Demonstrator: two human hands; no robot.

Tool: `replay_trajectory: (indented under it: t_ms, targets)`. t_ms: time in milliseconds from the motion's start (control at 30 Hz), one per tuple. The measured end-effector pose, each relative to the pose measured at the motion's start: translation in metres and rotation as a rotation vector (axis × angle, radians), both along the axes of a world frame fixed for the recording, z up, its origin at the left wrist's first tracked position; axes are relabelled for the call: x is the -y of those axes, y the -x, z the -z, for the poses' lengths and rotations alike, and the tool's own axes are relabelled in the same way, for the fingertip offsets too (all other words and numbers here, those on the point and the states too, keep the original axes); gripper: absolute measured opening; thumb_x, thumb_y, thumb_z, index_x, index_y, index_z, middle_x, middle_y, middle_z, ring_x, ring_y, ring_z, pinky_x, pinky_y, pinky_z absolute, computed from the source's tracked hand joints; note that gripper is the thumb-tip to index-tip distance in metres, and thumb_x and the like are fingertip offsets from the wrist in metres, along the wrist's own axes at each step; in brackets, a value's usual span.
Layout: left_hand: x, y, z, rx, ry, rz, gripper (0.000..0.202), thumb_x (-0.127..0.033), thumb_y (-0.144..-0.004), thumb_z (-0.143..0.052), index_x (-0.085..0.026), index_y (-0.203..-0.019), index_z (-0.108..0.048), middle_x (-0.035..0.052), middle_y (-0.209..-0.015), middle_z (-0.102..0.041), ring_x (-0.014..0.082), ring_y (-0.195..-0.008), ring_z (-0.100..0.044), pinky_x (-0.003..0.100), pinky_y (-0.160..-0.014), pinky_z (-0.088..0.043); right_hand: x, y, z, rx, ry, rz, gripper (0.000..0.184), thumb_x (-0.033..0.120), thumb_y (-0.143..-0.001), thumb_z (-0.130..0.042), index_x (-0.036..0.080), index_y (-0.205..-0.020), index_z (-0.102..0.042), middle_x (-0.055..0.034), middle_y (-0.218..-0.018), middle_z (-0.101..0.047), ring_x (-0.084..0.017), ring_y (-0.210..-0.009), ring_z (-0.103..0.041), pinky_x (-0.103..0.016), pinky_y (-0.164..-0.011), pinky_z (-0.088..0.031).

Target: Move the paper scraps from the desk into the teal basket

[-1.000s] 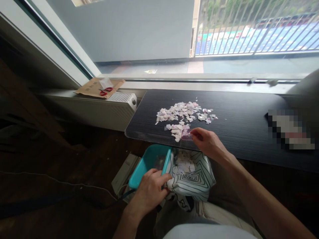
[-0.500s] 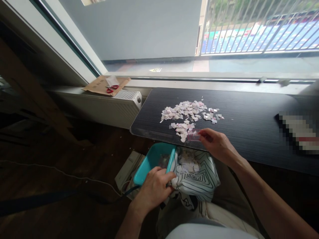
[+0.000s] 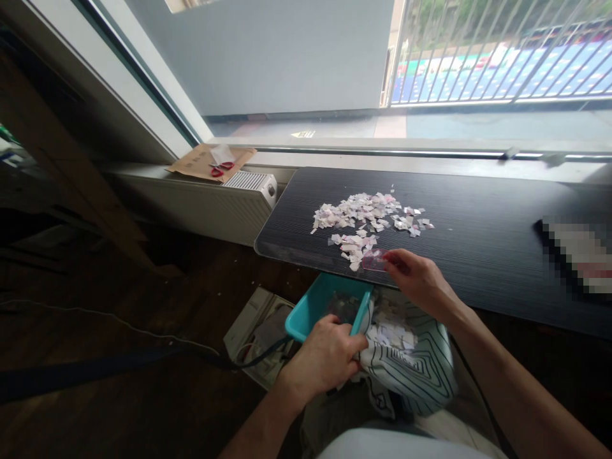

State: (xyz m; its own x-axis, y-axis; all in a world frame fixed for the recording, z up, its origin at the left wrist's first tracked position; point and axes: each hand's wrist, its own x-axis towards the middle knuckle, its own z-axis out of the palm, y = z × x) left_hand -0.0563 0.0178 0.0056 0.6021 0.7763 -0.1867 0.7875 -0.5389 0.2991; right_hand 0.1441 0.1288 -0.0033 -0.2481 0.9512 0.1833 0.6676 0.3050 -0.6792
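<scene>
A heap of small white and pink paper scraps lies on the dark table. My right hand rests at the table's front edge, fingers pinched on a small clear pinkish card that touches the nearest scraps. Below the edge, my left hand grips the rim of a teal tray together with a black-and-white patterned cloth bag. Paper scraps lie inside the bag.
Red scissors lie on brown cardboard on the sill at left, beside a white heater. A blurred-out object sits on the table's right. A cable and a flat device lie on the wooden floor.
My left hand has shifted the teal tray and bag to the right, under the table edge below the card. The right hand has stayed put with the card.
</scene>
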Motion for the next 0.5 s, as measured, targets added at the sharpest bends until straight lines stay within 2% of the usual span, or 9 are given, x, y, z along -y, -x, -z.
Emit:
replay_trajectory:
  t_ms: [133, 300, 500]
  targets:
    - [-0.005, -0.006, -0.001, 0.0, -0.032, 0.04, 0.008, -0.029, -0.077, -0.062, -0.022, -0.081, -0.061, 0.0006, -0.07, -0.061, 0.0189, -0.07, -0.059, 0.032, -0.078, -0.04, 0.001, 0.003, -0.001, 0.003, 0.007, -0.054, 0.022, 0.034, -0.082, -0.052, 0.02, -0.092, -0.066, -0.0015, -0.073, -0.067, -0.013, -0.06, -0.057, -0.024, -0.056, -0.042]
    - [-0.007, -0.006, -0.005, -0.024, -0.03, 0.057, 0.009, -0.03, -0.078, -0.061, -0.022, -0.082, -0.061, 0.0006, -0.071, -0.061, 0.0188, -0.069, -0.059, 0.032, -0.078, -0.04, 0.003, 0.007, -0.003, -0.018, 0.007, -0.033, 0.023, 0.034, -0.082, -0.052, 0.019, -0.093, -0.066, -0.0019, -0.073, -0.067, -0.013, -0.06, -0.056, -0.024, -0.057, -0.042]
    - [-0.007, -0.007, -0.007, -0.03, -0.018, 0.053, 0.011, -0.032, -0.079, -0.06, -0.022, -0.083, -0.061, 0.001, -0.072, -0.062, 0.0197, -0.071, -0.06, 0.032, -0.078, -0.04, 0.007, 0.012, -0.005, -0.041, 0.088, -0.135, 0.021, 0.034, -0.081, -0.051, 0.019, -0.088, -0.066, 0.0, -0.067, -0.065, -0.012, -0.056, -0.054, -0.023, -0.052, -0.041]
